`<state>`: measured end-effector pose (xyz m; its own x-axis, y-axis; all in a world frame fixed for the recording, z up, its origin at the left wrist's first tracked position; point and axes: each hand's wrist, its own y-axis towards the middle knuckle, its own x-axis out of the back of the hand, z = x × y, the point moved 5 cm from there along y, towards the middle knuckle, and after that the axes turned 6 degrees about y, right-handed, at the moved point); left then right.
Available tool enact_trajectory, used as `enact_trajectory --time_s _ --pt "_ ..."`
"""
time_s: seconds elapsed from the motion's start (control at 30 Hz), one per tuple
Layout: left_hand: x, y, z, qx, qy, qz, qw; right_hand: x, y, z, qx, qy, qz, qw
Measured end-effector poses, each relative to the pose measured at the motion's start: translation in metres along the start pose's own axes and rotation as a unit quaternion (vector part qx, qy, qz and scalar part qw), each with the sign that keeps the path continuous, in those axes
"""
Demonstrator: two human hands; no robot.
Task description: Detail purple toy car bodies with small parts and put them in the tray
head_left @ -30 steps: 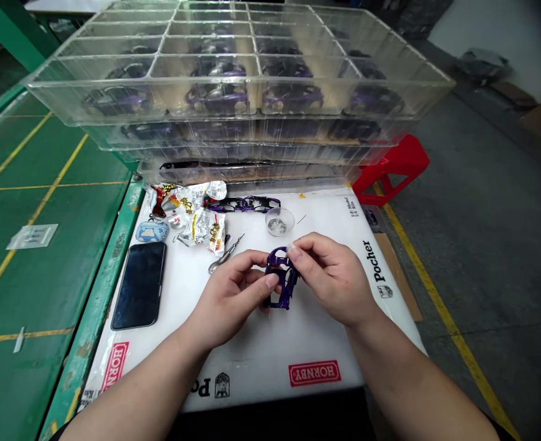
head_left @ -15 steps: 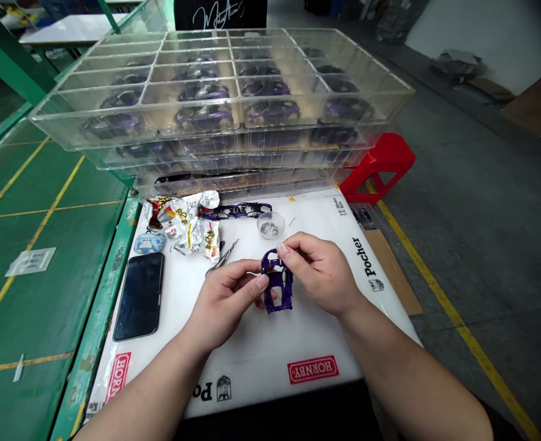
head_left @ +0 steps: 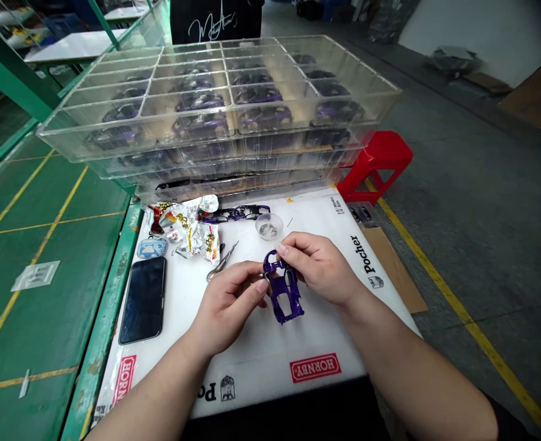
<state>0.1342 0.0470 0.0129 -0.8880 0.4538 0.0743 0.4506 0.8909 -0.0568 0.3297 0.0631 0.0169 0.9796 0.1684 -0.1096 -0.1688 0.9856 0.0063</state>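
Note:
A purple model car body shell (head_left: 283,293) is held between both hands above the white table mat, its open frame tilted with one end toward me. My left hand (head_left: 231,300) grips its left side between thumb and fingers. My right hand (head_left: 316,266) pinches the far right end, thumb and index finger closed on the rim. Just beyond the hands are a small clear dish (head_left: 269,227) with tiny metal bits and a pair of tweezers (head_left: 223,261). Another group of purple and black car shells (head_left: 237,212) lies behind the dish.
Stacked clear compartment trays (head_left: 220,122) holding many purple shells fill the far side. At left lie a phone (head_left: 142,300), a blue case (head_left: 152,247) and crumpled snack wrappers (head_left: 188,226). A red stool (head_left: 380,165) stands at the right beyond the mat (head_left: 252,361).
The car shell has turned slightly in my hands, its near end swinging right and showing more of its top. Both hands keep hold, and the camera view has shifted a little.

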Motion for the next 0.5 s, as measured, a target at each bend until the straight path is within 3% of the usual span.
enact_trajectory --time_s 0.27,0.5 --pt "-0.005 0.002 0.016 0.060 -0.111 0.024 0.992 -0.009 0.000 0.001 -0.042 0.062 0.025 0.997" --pt "0.000 0.003 0.021 0.053 -0.130 -0.021 0.990 -0.009 -0.002 0.000 -0.025 0.083 0.064 0.994"
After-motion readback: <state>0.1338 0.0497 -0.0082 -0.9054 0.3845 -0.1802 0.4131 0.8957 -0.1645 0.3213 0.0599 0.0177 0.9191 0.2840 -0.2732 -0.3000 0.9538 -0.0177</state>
